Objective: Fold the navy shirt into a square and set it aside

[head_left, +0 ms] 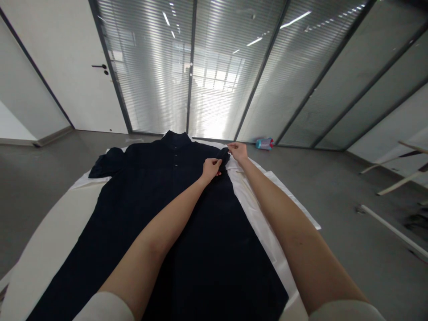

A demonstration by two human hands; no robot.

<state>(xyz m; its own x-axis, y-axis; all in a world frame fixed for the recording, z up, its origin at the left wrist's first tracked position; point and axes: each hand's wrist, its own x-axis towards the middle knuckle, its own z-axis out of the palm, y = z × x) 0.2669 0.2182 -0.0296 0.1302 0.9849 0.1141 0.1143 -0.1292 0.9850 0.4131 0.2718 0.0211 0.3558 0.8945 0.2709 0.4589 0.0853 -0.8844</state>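
Note:
A dark navy short-sleeved shirt (160,209) lies front up, with its collar (177,139) at the far end and a short row of buttons below it. My left hand (211,168) is closed on the bunched sleeve (223,154) at the shirt's right side, thumb on top. Beside it, my right hand (238,151) pinches the outer edge of that same sleeve. White cloth (249,200) shows beneath the shirt along the right. The shirt's other sleeve (105,164) rests loosely at the left.
The shirt is spread on a pale table (63,236). Behind it stand a glass partition (160,89) with blinds and a white door (76,80). A blue and red patterned object (265,143) is on the floor beyond. Wooden legs (401,182) and a white pole (394,229) are at right.

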